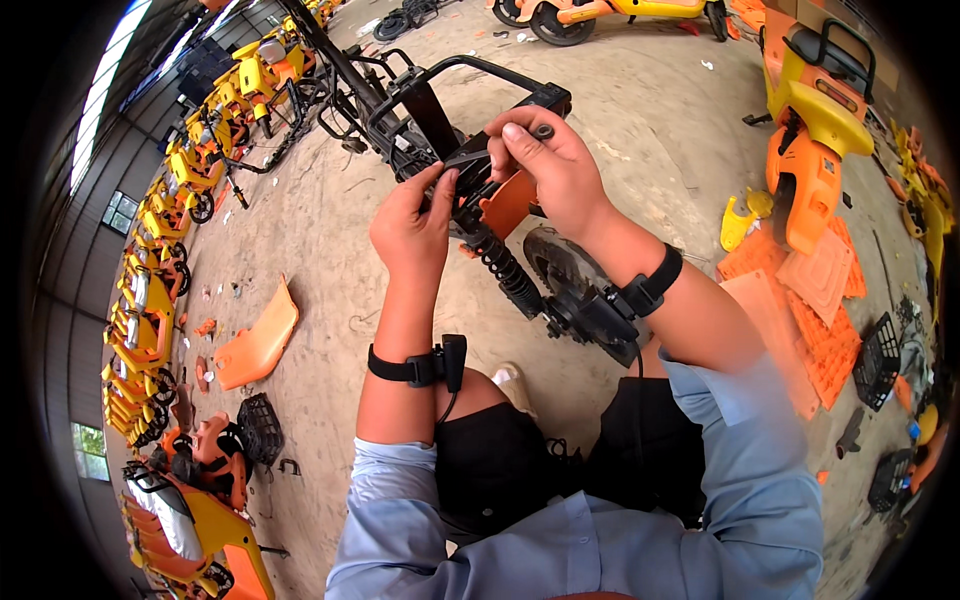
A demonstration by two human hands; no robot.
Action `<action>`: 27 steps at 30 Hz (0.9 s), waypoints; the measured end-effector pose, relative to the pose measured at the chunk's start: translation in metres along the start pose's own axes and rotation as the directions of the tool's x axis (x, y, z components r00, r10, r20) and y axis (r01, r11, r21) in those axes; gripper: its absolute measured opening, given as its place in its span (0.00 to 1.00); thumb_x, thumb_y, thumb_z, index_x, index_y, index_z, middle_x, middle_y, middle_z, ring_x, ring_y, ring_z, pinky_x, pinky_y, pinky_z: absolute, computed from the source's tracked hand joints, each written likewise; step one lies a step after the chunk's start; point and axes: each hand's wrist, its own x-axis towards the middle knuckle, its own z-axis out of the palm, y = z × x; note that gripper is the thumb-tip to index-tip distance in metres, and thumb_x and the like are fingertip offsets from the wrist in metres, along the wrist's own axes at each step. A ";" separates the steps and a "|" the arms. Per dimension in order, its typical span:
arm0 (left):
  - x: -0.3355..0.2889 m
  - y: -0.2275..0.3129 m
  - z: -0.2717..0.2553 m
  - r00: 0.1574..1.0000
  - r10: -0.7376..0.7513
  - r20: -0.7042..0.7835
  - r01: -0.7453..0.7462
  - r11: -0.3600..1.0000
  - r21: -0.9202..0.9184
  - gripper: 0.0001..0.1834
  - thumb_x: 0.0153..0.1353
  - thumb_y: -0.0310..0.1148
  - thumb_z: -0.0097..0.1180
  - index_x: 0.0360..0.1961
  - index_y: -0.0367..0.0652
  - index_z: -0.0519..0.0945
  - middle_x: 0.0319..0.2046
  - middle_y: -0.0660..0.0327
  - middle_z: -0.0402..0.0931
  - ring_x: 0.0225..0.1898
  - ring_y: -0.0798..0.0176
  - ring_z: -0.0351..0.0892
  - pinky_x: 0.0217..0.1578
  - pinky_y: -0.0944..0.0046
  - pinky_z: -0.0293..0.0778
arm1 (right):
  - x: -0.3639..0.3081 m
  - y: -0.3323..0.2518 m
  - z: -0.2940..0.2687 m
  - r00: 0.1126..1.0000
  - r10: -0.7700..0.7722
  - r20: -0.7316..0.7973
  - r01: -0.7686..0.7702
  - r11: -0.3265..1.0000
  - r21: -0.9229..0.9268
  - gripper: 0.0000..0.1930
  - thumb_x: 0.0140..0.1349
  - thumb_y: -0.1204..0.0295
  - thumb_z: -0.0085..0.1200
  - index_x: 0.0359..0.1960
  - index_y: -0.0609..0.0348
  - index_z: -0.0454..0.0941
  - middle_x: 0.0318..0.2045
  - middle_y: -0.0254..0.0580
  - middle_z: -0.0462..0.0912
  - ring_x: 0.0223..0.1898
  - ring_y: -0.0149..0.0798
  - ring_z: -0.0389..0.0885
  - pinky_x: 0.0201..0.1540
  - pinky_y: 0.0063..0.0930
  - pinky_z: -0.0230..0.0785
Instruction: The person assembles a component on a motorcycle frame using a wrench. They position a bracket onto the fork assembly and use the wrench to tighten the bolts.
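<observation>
Scooter frame, black and bare, is standing just ahead of me in the far middle of the scene, with a tubular rack jutting from it toward the right and its coil-spring shock absorber and wheel reaching toward the near right; I am holding both hands over it; the left hand is bringing the tips of thumb and forefinger together beside the frame, though I cannot tell what, if anything, they are pinching; the right hand is curling its fingers around a dark round-ended piece, one end showing past the thumb; an orange piece is sitting just below the right hand, on its near side; a curved orange panel is lying on the floor to the left, a black basket resting nearer; flat orange panels are overlapping to the right; a yellow and orange scooter is standing at far right; yellow scooters are lining the left side.
</observation>
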 end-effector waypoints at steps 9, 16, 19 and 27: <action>-0.002 -0.001 -0.002 0.999 0.040 0.021 -0.042 0.995 0.091 0.10 0.60 0.35 0.74 0.40 0.44 0.91 0.26 0.59 0.85 0.23 0.64 0.84 0.27 0.67 0.76 | 0.024 0.010 -0.028 0.974 0.226 -0.027 -0.217 0.957 0.192 0.11 0.78 0.67 0.47 0.50 0.62 0.76 0.35 0.36 0.82 0.34 0.30 0.79 0.40 0.26 0.74; -0.005 -0.011 -0.004 0.997 0.004 0.071 -0.007 0.999 0.039 0.11 0.59 0.34 0.75 0.42 0.47 0.91 0.23 0.60 0.83 0.21 0.67 0.80 0.25 0.68 0.74 | -0.044 0.022 0.029 0.989 -0.116 -0.087 0.104 0.986 -0.133 0.09 0.78 0.68 0.49 0.51 0.60 0.75 0.39 0.37 0.81 0.36 0.29 0.79 0.40 0.25 0.74; -0.007 -0.021 -0.005 0.999 -0.012 0.042 0.014 0.998 -0.061 0.12 0.58 0.33 0.76 0.43 0.48 0.91 0.21 0.61 0.81 0.19 0.69 0.74 0.24 0.69 0.72 | -0.061 0.028 0.058 0.920 -0.327 0.215 0.390 0.715 -0.581 0.09 0.71 0.73 0.56 0.49 0.60 0.77 0.44 0.48 0.81 0.44 0.52 0.82 0.48 0.42 0.76; -0.008 -0.029 0.003 0.979 -0.130 0.157 0.182 0.906 -0.382 0.15 0.64 0.25 0.71 0.52 0.40 0.88 0.31 0.71 0.79 0.31 0.79 0.71 0.32 0.77 0.69 | -0.063 0.048 0.096 0.875 -0.320 0.364 0.484 0.544 -0.685 0.15 0.59 0.78 0.59 0.49 0.59 0.79 0.47 0.46 0.80 0.49 0.52 0.78 0.52 0.44 0.73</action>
